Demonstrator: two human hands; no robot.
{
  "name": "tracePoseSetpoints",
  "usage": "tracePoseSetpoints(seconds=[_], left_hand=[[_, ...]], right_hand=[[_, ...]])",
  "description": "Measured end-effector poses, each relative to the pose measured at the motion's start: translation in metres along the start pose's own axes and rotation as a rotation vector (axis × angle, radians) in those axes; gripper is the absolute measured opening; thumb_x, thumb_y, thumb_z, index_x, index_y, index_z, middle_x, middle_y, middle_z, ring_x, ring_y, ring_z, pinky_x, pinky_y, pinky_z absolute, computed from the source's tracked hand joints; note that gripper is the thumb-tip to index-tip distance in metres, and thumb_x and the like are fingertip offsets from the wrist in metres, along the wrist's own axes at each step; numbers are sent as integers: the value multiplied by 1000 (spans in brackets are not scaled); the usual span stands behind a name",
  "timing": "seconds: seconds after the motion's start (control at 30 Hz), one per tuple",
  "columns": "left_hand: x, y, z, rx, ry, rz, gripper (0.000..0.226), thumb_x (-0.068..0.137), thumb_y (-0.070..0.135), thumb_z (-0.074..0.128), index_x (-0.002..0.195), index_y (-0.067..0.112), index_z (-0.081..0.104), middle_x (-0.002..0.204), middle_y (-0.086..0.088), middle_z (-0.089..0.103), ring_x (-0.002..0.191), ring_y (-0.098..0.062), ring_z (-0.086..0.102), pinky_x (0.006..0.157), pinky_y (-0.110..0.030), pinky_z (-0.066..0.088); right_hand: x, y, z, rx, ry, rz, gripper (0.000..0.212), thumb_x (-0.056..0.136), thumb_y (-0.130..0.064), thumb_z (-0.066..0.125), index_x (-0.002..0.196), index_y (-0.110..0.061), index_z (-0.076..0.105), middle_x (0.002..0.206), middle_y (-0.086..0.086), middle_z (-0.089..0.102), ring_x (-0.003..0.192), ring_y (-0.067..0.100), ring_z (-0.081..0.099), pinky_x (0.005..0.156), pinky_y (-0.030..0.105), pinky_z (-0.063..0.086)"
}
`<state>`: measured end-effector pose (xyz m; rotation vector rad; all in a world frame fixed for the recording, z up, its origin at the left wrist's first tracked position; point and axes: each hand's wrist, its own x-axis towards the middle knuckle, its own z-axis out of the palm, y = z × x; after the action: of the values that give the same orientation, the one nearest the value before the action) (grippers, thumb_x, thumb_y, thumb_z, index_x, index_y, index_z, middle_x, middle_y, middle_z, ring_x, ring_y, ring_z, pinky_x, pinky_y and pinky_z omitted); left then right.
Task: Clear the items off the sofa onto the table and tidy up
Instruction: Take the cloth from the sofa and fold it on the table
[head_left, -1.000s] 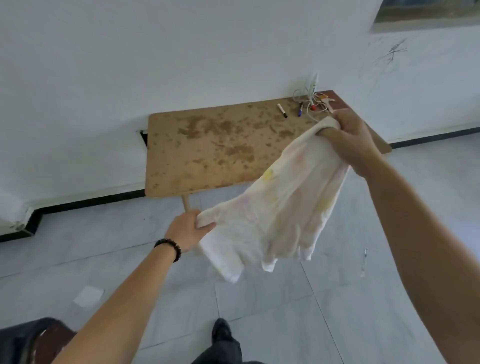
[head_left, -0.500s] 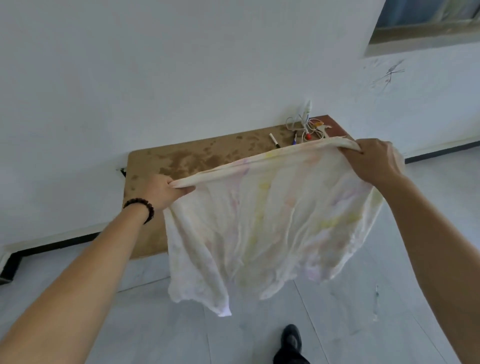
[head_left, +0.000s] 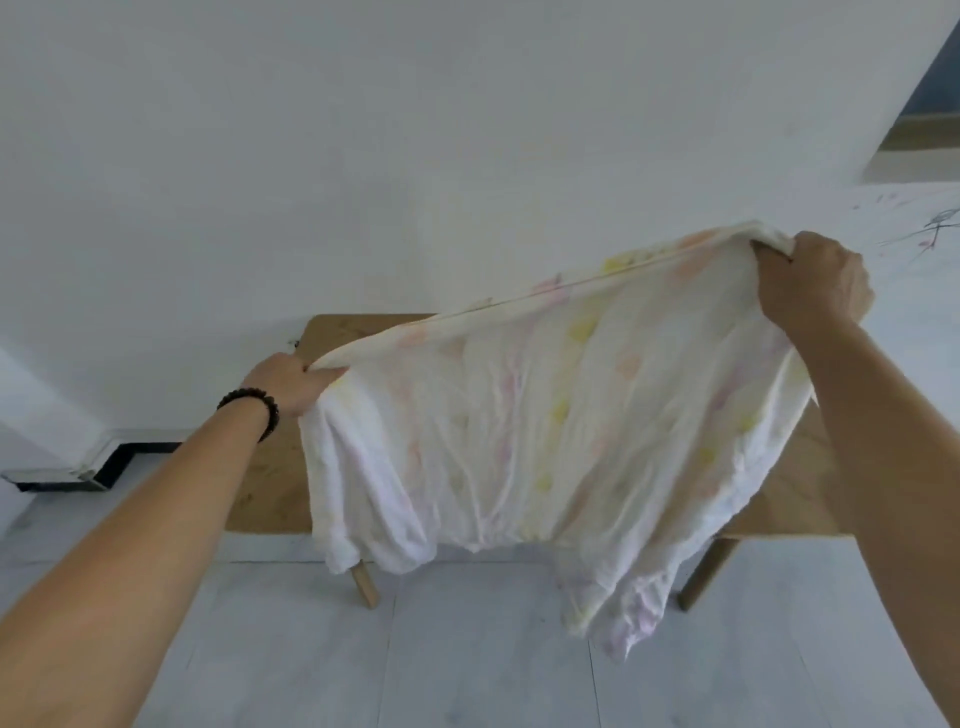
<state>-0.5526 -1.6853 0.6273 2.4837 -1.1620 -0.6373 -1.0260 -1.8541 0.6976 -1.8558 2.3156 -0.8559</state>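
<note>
A white cloth (head_left: 545, 441) with faint pink and yellow marks hangs spread out in the air between my two hands. My left hand (head_left: 285, 382), with a dark bead bracelet on the wrist, grips its upper left corner. Higher up, my right hand (head_left: 810, 283) grips the upper right corner. The top hem runs taut between them and the rest droops in folds. Behind the cloth stands a low brown wooden table (head_left: 270, 488) against the white wall. The cloth hides most of the tabletop and whatever lies on it.
Two wooden table legs (head_left: 366, 584) show below the cloth. The floor is pale grey tile (head_left: 415, 665). A black skirting strip (head_left: 124, 457) runs along the wall at the left. A window recess (head_left: 924, 124) is at the upper right.
Both hands rose and spread apart, stretching the cloth from a bunched drape into a wide sheet. The view came closer to the table, and the cloth now covers the pens and cables at its far end.
</note>
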Motion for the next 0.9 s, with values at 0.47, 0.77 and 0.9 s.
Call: tracePoseSetpoints(seconds=[0.47, 0.77, 0.9], left_hand=[[90, 84, -132, -572, 880, 532, 28, 83, 10, 41, 81, 36, 31, 93, 15, 37, 80, -1, 43, 74, -15, 40], [171, 0, 17, -199, 231, 298, 16, 84, 19, 57, 93, 11, 67, 108, -21, 59, 87, -35, 61, 75, -38, 52], [170, -68, 117, 56, -114, 202, 22, 84, 31, 53, 73, 12, 54, 92, -25, 60, 67, -32, 56, 60, -38, 49]], right_hand=[[37, -83, 49, 77, 3, 30, 58, 100, -52, 35, 118, 2, 43, 118, 32, 58, 109, 49, 56, 86, 50, 43], [-16, -55, 142, 63, -527, 18, 65, 79, -53, 72, 127, -11, 59, 121, 12, 63, 111, 32, 58, 89, 38, 46], [-70, -27, 195, -65, -641, -19, 38, 75, -9, 67, 113, -13, 65, 106, 5, 65, 91, 23, 57, 74, 33, 46]])
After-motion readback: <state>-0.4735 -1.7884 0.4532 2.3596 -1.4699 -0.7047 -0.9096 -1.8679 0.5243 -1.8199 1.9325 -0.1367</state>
